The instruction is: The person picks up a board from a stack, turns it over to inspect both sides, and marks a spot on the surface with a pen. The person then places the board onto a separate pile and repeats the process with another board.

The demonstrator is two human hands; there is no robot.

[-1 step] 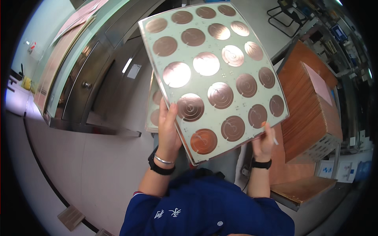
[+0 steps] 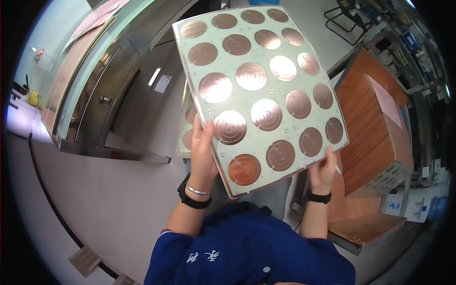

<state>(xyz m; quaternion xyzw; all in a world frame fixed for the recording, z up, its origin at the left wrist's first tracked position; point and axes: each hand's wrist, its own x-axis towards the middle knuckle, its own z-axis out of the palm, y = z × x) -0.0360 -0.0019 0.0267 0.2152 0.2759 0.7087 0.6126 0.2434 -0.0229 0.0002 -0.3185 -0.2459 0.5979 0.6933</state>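
A large pale green circuit board panel (image 2: 259,95) with rows of round copper patches is tilted up in front of me. My left hand (image 2: 203,151) grips its left edge, thumb on the face and fingers behind. At the lower right edge, my right hand (image 2: 324,171) holds the panel, its other fingers partly hidden underneath. A small white stick-like piece (image 2: 337,168) pokes out beside the right hand; its kind cannot be made out. Behind the panel, a stack of similar panels (image 2: 185,148) shows partly at the left.
On the right, a tall stack of brown sheets (image 2: 368,142) carries a pink paper (image 2: 384,102) and stands on a wooden board (image 2: 368,228). A metal cabinet (image 2: 102,99) stands on the left. A black chair (image 2: 349,21) is at the far right.
The panel's top edge has dropped a little and shifted right, and the glare on its copper has moved. My right hand has slid slightly right along the lower edge.
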